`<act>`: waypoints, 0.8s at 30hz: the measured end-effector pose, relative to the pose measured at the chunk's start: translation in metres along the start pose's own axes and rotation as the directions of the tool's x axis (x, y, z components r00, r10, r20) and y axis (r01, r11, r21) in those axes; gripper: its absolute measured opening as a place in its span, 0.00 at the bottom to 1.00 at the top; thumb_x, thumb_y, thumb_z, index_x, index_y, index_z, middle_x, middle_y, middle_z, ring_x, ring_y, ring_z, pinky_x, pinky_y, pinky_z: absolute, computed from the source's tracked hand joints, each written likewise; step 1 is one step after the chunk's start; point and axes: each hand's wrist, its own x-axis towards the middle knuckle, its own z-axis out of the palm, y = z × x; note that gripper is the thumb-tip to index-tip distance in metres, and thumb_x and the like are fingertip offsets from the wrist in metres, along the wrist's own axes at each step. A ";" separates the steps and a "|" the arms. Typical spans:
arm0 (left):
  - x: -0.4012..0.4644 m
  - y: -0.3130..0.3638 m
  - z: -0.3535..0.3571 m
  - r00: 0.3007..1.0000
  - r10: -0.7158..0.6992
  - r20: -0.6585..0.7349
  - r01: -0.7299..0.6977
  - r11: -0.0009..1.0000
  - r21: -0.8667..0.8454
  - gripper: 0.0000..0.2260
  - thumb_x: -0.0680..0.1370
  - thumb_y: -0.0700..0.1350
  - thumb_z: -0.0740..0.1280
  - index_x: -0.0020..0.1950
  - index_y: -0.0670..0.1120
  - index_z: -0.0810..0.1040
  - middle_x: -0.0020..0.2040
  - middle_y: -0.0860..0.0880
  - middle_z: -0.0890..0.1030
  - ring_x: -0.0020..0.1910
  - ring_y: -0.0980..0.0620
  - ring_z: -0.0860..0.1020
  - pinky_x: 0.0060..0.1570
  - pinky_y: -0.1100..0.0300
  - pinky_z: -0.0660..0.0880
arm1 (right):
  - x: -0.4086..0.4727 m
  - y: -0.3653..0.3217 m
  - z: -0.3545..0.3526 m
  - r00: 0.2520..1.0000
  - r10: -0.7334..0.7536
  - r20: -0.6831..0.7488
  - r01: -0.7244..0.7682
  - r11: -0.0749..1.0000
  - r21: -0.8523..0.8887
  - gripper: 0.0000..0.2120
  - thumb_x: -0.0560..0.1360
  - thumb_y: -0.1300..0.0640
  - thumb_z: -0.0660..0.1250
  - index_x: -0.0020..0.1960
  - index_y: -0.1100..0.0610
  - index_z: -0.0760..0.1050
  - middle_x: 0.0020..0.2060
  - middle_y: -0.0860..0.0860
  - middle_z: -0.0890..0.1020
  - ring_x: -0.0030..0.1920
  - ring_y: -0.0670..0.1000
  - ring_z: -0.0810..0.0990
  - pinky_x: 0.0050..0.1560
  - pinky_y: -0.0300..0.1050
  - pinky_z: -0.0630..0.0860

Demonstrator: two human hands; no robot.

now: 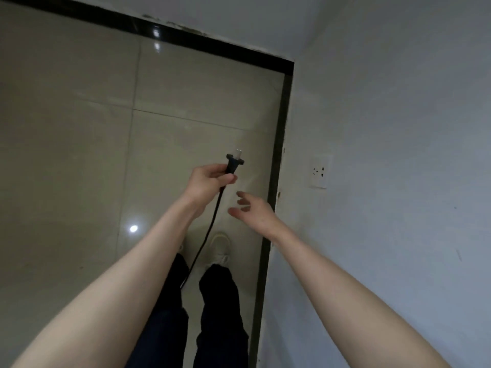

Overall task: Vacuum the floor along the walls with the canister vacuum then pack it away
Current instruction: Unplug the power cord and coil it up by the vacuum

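I held the black plug in my left hand, my fingers curled round its body, its metal prongs pointing up toward twelve o'clock. The black cord ran from under my fist down toward six o'clock, passing between my forearms and in front of my dark trousers, where I lost sight of its lower end.

My right hand hung in the air at about four o'clock from the plug, near it but apart, fingers loosely spread and gripping nothing, the fingertips turned toward the cord.

The white wall socket sat on the pale wall at three o'clock from the plug, well apart from both hands. A black skirting strip ran along the foot of that wall and turned the corner at one o'clock to follow the far wall.

Below my hands lay the glossy beige floor, with a bright spot of reflected light at seven o'clock from the plug. One pale shoe showed just beneath the cord.
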 end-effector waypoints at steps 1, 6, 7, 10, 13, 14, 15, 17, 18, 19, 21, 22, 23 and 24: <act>-0.013 0.003 -0.006 1.000 -0.003 -0.003 0.003 1.000 -0.027 0.11 0.77 0.34 0.66 0.59 0.40 0.76 0.48 0.44 0.81 0.49 0.51 0.80 0.58 0.56 0.74 | -0.002 -0.006 0.013 1.000 -0.013 0.011 0.012 0.998 0.057 0.28 0.78 0.52 0.67 0.75 0.55 0.64 0.68 0.55 0.74 0.66 0.53 0.74 0.63 0.43 0.70; -0.072 0.011 -0.041 0.991 0.076 -0.113 -0.094 0.983 -0.156 0.07 0.76 0.33 0.66 0.49 0.45 0.75 0.49 0.42 0.81 0.53 0.48 0.80 0.60 0.54 0.74 | -0.017 -0.026 0.064 0.988 -0.151 0.038 0.148 0.987 0.064 0.16 0.78 0.58 0.67 0.65 0.60 0.75 0.59 0.59 0.81 0.60 0.55 0.78 0.63 0.47 0.72; -0.085 0.011 -0.049 0.986 0.097 -0.135 -0.122 0.974 -0.189 0.07 0.76 0.33 0.66 0.49 0.45 0.75 0.47 0.44 0.82 0.50 0.50 0.81 0.59 0.56 0.75 | -0.021 -0.029 0.071 0.983 -0.177 0.042 0.176 0.984 0.031 0.14 0.78 0.58 0.67 0.62 0.61 0.77 0.57 0.59 0.81 0.59 0.56 0.79 0.61 0.47 0.72; -0.127 0.010 -0.073 0.966 0.145 -0.214 -0.193 0.955 -0.225 0.08 0.76 0.32 0.65 0.53 0.41 0.75 0.46 0.45 0.82 0.48 0.52 0.81 0.55 0.59 0.77 | -0.035 -0.043 0.092 0.964 -0.257 0.074 0.261 0.964 -0.057 0.09 0.80 0.59 0.64 0.56 0.63 0.77 0.55 0.61 0.82 0.54 0.56 0.78 0.59 0.50 0.72; -0.172 0.007 -0.103 0.920 0.138 -0.366 -0.254 0.922 -0.291 0.11 0.76 0.31 0.65 0.58 0.38 0.73 0.48 0.43 0.82 0.49 0.50 0.81 0.55 0.58 0.77 | -0.056 -0.064 0.113 0.926 -0.354 0.130 0.367 0.926 -0.092 0.06 0.81 0.62 0.60 0.47 0.57 0.72 0.52 0.63 0.82 0.51 0.55 0.79 0.56 0.49 0.73; -0.189 0.005 -0.114 0.899 0.125 -0.419 -0.276 0.906 -0.322 0.11 0.76 0.31 0.65 0.58 0.37 0.73 0.48 0.43 0.81 0.49 0.49 0.81 0.54 0.57 0.78 | -0.064 -0.072 0.120 0.913 -0.381 0.144 0.398 0.911 -0.113 0.08 0.81 0.62 0.59 0.44 0.55 0.71 0.50 0.62 0.83 0.50 0.55 0.79 0.54 0.47 0.73; -0.206 0.004 -0.124 0.878 0.113 -0.465 -0.301 0.886 -0.352 0.09 0.76 0.32 0.65 0.56 0.37 0.74 0.48 0.43 0.81 0.48 0.48 0.81 0.54 0.57 0.78 | -0.072 -0.080 0.126 0.900 -0.407 0.159 0.428 0.892 -0.143 0.10 0.81 0.62 0.60 0.41 0.54 0.70 0.47 0.60 0.83 0.49 0.56 0.80 0.53 0.47 0.73; -0.238 -0.002 -0.145 0.833 0.084 -0.546 -0.354 0.840 -0.411 0.05 0.76 0.33 0.66 0.51 0.38 0.75 0.47 0.42 0.81 0.48 0.47 0.81 0.54 0.55 0.78 | -0.092 -0.097 0.136 0.866 -0.453 0.209 0.493 0.845 -0.208 0.08 0.80 0.61 0.62 0.42 0.54 0.72 0.42 0.56 0.83 0.46 0.56 0.81 0.48 0.44 0.73; -0.254 -0.006 -0.157 0.812 0.064 -0.580 -0.379 0.813 -0.441 0.03 0.77 0.33 0.66 0.48 0.39 0.75 0.46 0.42 0.81 0.47 0.46 0.81 0.55 0.54 0.78 | -0.103 -0.106 0.142 0.844 -0.479 0.242 0.529 0.816 -0.233 0.05 0.80 0.60 0.63 0.45 0.56 0.75 0.39 0.55 0.83 0.42 0.53 0.80 0.45 0.42 0.71; -0.269 -0.011 -0.169 0.793 0.039 -0.608 -0.398 0.789 -0.469 0.02 0.77 0.34 0.65 0.47 0.39 0.75 0.46 0.43 0.81 0.47 0.46 0.81 0.57 0.53 0.77 | -0.113 -0.114 0.147 0.820 -0.503 0.274 0.566 0.784 -0.254 0.05 0.80 0.59 0.64 0.48 0.58 0.77 0.36 0.54 0.82 0.39 0.51 0.79 0.43 0.40 0.70; -0.300 -0.027 -0.193 0.765 -0.023 -0.644 -0.408 0.756 -0.512 0.02 0.79 0.36 0.63 0.48 0.40 0.76 0.45 0.44 0.82 0.45 0.49 0.82 0.58 0.53 0.77 | -0.135 -0.132 0.162 0.767 -0.547 0.336 0.637 0.714 -0.290 0.07 0.79 0.58 0.65 0.52 0.60 0.80 0.32 0.50 0.79 0.32 0.45 0.76 0.39 0.35 0.69; -0.317 -0.037 -0.204 0.752 -0.062 -0.656 -0.402 0.745 -0.532 0.03 0.79 0.36 0.63 0.50 0.39 0.76 0.47 0.43 0.82 0.44 0.50 0.82 0.57 0.54 0.77 | -0.146 -0.141 0.171 0.741 -0.563 0.366 0.668 0.676 -0.312 0.07 0.80 0.58 0.65 0.52 0.60 0.80 0.31 0.49 0.77 0.32 0.44 0.75 0.39 0.36 0.69; -0.333 -0.048 -0.213 0.737 -0.103 -0.668 -0.395 0.736 -0.549 0.04 0.79 0.37 0.63 0.52 0.38 0.76 0.48 0.41 0.81 0.43 0.51 0.82 0.54 0.56 0.78 | -0.158 -0.151 0.182 0.717 -0.574 0.396 0.695 0.637 -0.334 0.08 0.80 0.58 0.64 0.52 0.60 0.80 0.31 0.50 0.76 0.32 0.47 0.74 0.41 0.39 0.69; -0.349 -0.060 -0.222 0.715 -0.143 -0.685 -0.384 0.738 -0.555 0.06 0.79 0.37 0.64 0.54 0.37 0.75 0.50 0.40 0.81 0.42 0.51 0.82 0.51 0.58 0.79 | -0.171 -0.160 0.194 0.691 -0.577 0.435 0.721 0.597 -0.353 0.08 0.80 0.57 0.64 0.52 0.60 0.80 0.31 0.51 0.76 0.34 0.49 0.73 0.41 0.41 0.68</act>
